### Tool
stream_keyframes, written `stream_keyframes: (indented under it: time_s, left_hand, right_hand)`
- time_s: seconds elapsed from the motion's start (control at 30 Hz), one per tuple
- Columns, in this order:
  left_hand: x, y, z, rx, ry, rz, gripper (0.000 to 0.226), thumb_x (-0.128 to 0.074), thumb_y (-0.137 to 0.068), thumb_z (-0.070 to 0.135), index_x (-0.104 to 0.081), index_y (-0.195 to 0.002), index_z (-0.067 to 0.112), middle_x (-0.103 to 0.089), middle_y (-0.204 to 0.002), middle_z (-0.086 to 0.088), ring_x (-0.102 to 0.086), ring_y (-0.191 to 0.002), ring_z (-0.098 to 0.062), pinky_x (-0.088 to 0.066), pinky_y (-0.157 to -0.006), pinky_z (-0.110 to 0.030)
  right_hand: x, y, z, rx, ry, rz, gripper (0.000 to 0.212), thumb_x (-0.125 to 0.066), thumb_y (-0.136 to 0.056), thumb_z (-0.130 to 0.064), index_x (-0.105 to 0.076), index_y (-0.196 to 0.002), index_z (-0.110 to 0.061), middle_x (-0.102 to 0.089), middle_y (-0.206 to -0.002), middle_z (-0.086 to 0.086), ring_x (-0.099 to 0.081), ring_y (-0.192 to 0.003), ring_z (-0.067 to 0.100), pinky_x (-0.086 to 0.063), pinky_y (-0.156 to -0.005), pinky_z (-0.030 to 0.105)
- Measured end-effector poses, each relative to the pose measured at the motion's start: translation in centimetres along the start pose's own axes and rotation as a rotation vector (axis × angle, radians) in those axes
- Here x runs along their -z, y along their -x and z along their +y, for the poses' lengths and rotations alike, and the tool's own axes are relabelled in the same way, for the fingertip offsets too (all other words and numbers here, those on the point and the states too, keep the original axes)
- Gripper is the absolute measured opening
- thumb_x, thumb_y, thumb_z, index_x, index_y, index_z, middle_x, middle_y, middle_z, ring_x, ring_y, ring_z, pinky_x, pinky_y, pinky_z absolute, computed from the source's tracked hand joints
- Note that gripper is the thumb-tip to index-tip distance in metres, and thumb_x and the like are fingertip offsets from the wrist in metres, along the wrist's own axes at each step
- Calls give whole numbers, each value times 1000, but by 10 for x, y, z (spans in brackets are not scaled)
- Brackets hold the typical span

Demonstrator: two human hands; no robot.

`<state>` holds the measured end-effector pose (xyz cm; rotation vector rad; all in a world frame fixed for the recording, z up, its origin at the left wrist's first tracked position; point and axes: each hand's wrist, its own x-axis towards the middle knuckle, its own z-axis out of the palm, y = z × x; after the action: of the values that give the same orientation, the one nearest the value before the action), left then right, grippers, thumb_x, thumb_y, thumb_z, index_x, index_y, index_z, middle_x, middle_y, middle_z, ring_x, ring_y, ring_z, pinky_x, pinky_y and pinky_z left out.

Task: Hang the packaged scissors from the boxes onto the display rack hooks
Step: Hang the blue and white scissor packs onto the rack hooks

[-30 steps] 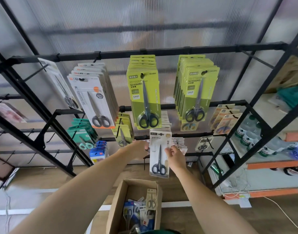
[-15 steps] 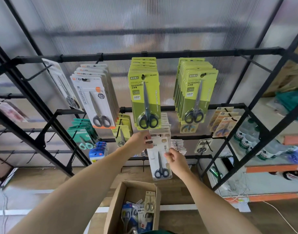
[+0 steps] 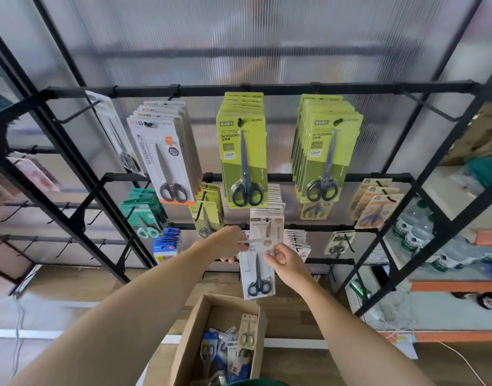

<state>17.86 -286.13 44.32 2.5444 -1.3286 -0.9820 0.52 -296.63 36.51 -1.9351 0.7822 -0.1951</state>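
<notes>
A white pack of black-handled scissors [image 3: 257,277] hangs in front of the rack's lower middle, its top edge held by both hands. My left hand [image 3: 230,242] pinches the pack's upper left corner. My right hand [image 3: 285,264] pinches its upper right edge. Just above, a stack of matching white packs [image 3: 267,218] hangs on a hook of the black display rack [image 3: 267,89]. Below, an open cardboard box [image 3: 196,341] holds several more scissor packs [image 3: 233,346].
Green scissor packs [image 3: 243,160], another green stack [image 3: 325,154] and white-orange packs [image 3: 166,160] fill the top row. Smaller packs hang lower left and right. Bare hooks [image 3: 75,115] stick out at the far left. Water bottles [image 3: 415,227] stand on a shelf at right.
The pack has dropped lower and away from the hanging white stack. Both hands moved down with it, still pinching its top. The view tilted slightly.
</notes>
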Motion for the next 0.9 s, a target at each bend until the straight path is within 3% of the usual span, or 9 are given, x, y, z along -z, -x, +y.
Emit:
stream_keyframes:
  time_s: [0.1, 0.23, 0.33, 0.43, 0.53, 0.7, 0.83, 0.9]
  left_hand:
    - [-5, -3, -4, 17, -33, -4, 25, -52, -101, 25, -59, -89, 4, -71, -84, -18, -64, -62, -23, -44, -55, -29]
    - [-4, 4, -2, 1, -49, 69, 20, -51, -100, 22, -64, -104, 8, -61, -84, -3, -57, -70, -19, -48, -63, -29]
    - [-2, 10, -3, -6, -110, 109, 28, -51, -101, 28, -64, -110, 5, -62, -93, -7, -57, -81, -23, -46, -69, -32]
    - [0, 12, -7, 13, -107, 162, 31, -51, -100, 34, -63, -112, 7, -67, -103, -10, -63, -92, -26, -53, -81, -38]
    - [3, 14, -7, 21, -134, 182, 35, -49, -100, 37, -63, -108, 6, -66, -100, -11, -63, -92, -27, -49, -75, -36]
    - [7, 15, -1, 7, -161, 186, 40, -45, -102, 41, -61, -114, 6, -67, -101, -12, -61, -87, -26, -46, -70, -34]
    - [6, 14, 3, 0, -189, 194, 41, -43, -103, 43, -59, -115, 7, -62, -99, -7, -56, -83, -23, -44, -68, -33]
    - [7, 17, 0, 8, -227, 170, 42, -40, -102, 46, -58, -117, 11, -63, -108, -7, -56, -88, -23, -42, -70, -33]
  right_hand:
    - [0, -6, -8, 56, -53, 48, 26, -58, -96, -48, -56, -114, -30, -67, -100, -9, -65, -94, 6, -54, -79, 26]
    - [-4, -14, -12, 153, 41, 80, 19, -54, -101, -37, -60, -113, -25, -65, -95, -11, -64, -90, 7, -50, -73, 21]
    - [-10, -14, -13, 154, 63, 98, 15, -52, -103, -30, -60, -111, -20, -63, -94, -10, -61, -87, 7, -45, -70, 17]
    - [-16, -16, -11, 89, 21, 166, 15, -51, -103, -26, -59, -111, -16, -61, -89, -7, -59, -82, 12, -46, -70, 24]
    - [-14, -18, -9, 24, -38, 211, 15, -50, -103, -27, -56, -103, -13, -56, -80, -5, -55, -76, 18, -40, -64, 29]
    - [-1, -19, -10, -5, -168, 274, 14, -53, -101, -27, -62, -104, -16, -65, -93, -2, -61, -87, 17, -45, -74, 31]
    - [-1, -22, -17, 8, -156, 267, 15, -55, -100, -27, -64, -101, -15, -63, -84, -1, -56, -76, 16, -41, -67, 30]
    - [-5, -24, -23, 4, -138, 262, 15, -55, -100, -27, -61, -95, -14, -60, -79, -1, -54, -73, 17, -39, -66, 32]
